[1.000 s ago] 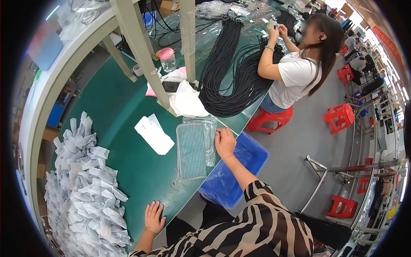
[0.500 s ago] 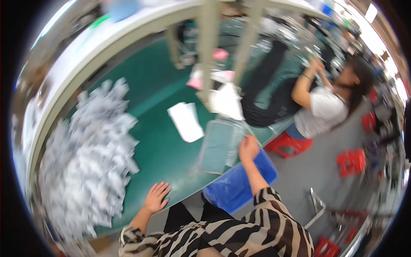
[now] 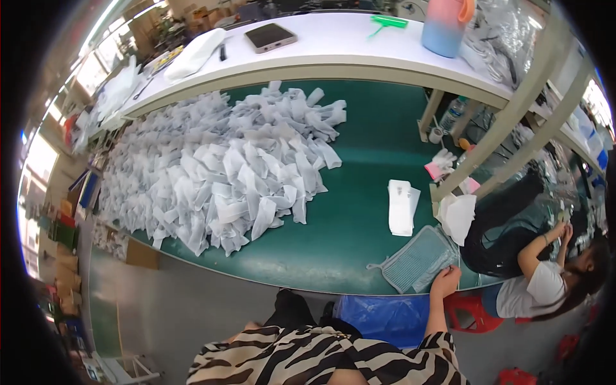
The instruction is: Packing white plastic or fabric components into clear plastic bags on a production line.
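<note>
My right hand (image 3: 446, 282) is at the table's front edge, its fingers closed beside clear plastic film (image 3: 443, 256). What they pinch, if anything, is too small to make out. The film overlaps the right end of a flat grey mesh piece (image 3: 410, 262), which has a small loop at its left corner. Only a patch of my left hand (image 3: 242, 332) shows low by my striped clothing, and its fingers are hidden. Behind the mesh lie white rectangular sheets (image 3: 400, 208). A large heap of pale translucent strips (image 3: 218, 173) covers the left part of the green table (image 3: 369, 160).
A white shelf (image 3: 333, 48) above the table carries a phone (image 3: 271, 37) and a blue-pink bottle (image 3: 444, 25). Slanting posts (image 3: 507, 122) rise at the right. Below the edge sits a blue plastic-lined bin (image 3: 385, 316). At right, a seated co-worker (image 3: 529, 289) handles plastic near black material (image 3: 497, 224).
The view has swung left, bringing the strip heap and shelf further into sight. My left hand has left the tabletop for my lap area. My right hand stays near the mesh and film.
</note>
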Demonstrator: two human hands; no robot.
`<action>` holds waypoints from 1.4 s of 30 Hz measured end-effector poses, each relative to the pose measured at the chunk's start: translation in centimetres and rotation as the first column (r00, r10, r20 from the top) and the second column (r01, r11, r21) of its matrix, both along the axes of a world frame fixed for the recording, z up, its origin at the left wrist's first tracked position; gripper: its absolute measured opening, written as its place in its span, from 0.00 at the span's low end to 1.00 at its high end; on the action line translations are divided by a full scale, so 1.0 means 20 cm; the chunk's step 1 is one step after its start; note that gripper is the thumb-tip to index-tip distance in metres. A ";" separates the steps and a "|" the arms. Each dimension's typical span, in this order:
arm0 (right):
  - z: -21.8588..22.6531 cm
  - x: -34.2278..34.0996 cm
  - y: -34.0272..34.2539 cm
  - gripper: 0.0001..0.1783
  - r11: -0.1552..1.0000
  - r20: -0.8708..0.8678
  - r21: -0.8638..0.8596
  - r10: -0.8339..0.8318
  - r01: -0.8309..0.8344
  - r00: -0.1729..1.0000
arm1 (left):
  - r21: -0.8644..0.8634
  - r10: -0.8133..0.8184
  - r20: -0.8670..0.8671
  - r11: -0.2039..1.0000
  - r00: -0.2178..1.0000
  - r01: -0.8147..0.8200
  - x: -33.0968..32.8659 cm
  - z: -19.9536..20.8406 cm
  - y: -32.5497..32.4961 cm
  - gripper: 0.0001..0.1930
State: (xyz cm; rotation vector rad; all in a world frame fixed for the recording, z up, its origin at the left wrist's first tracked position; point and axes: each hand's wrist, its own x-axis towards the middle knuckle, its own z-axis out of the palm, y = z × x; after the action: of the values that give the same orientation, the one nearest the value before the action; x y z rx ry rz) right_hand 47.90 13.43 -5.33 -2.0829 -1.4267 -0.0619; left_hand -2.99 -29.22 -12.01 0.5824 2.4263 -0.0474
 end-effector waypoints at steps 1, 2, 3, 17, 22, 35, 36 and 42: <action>0.01 0.06 -0.06 0.13 0.998 0.034 -0.014 -0.056 0.057 0.998 | 0.000 -0.060 0.025 0.998 0.998 0.060 -0.05 -0.02 0.08 0.15; 0.01 0.07 -0.07 0.13 0.998 -0.016 -0.032 -0.051 0.050 0.999 | -0.001 -0.134 0.056 0.991 0.989 0.134 -0.07 -0.06 0.18 0.15; 0.05 0.00 -0.03 0.14 0.998 -0.065 -0.047 -0.048 0.045 0.997 | 0.000 -0.209 0.089 0.978 0.974 0.209 -0.09 -0.10 0.25 0.15; 0.46 0.42 0.23 0.27 0.964 -0.678 0.247 0.102 0.095 0.728 | 0.128 -0.696 0.399 0.687 0.597 0.716 0.35 -0.27 0.87 0.15; 0.99 0.40 0.14 0.34 0.905 -0.550 0.421 0.198 0.064 0.812 | 0.139 -0.693 0.415 0.688 0.589 0.712 0.37 -0.26 0.89 0.16; 1.06 0.30 0.09 0.34 0.939 -0.768 0.311 0.339 -0.147 0.543 | 0.172 -0.698 0.409 0.692 0.588 0.701 0.24 -0.20 0.97 0.16; 0.95 0.18 0.04 0.34 0.961 -0.814 0.219 0.276 -0.172 0.511 | 0.170 -0.684 0.411 0.708 0.603 0.686 0.22 -0.19 0.96 0.16; 0.70 -0.23 -0.17 0.38 0.891 -0.900 -0.126 0.083 -0.437 0.429 | 0.176 -0.604 0.414 0.787 0.681 0.591 0.15 -0.17 0.86 0.16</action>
State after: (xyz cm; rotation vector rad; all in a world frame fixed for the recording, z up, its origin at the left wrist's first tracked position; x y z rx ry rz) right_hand 43.31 10.10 8.75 -1.5989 -1.0603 1.3276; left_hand -0.04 -11.94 -15.38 1.2405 1.6964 -0.1357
